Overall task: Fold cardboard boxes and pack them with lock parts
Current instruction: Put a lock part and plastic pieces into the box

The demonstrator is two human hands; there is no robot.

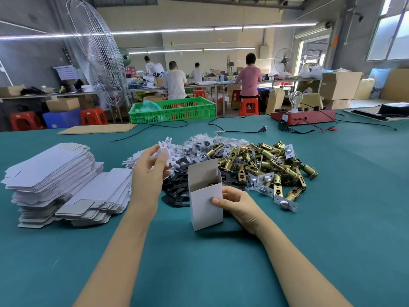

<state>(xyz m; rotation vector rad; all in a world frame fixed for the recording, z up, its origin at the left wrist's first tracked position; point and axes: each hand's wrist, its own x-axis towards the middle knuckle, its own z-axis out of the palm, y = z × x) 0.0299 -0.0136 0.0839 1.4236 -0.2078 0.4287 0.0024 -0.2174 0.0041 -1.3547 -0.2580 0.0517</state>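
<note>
We can read no brand, label or writing on anything here.

Our right hand (pixel 238 206) holds 1 folded white cardboard box (pixel 205 196) upright on the teal table (pixel 332 218), near the middle and just in front of the parts piles. The thumb presses the box's front face and the fingers curl round its right side. The box is plain white outside and grey-brown inside, with its top open and the lid flap standing up at the back. Something small shows inside, too dark to tell what.

Our left hand (pixel 149 171) is raised over the left end of the piles, fingers and thumb pinching a white plastic piece (pixel 164 146) with notched edges, taken from a heap of the same pieces (pixel 137 159), too tangled to count.

Behind the box lies a spread of black flat plates (pixel 177 185), overlapping and uncountable. To the right is a big pile of brass-coloured latch bolts (pixel 265 165) with silver faceplates, dozens at least. Behind these sit many small clear bags (pixel 199 144) of dark bits.

At the left stand 2 stacks of flat white box blanks (pixel 51 173), the taller one further left, the lower one sliding toward our left forearm.
</note>
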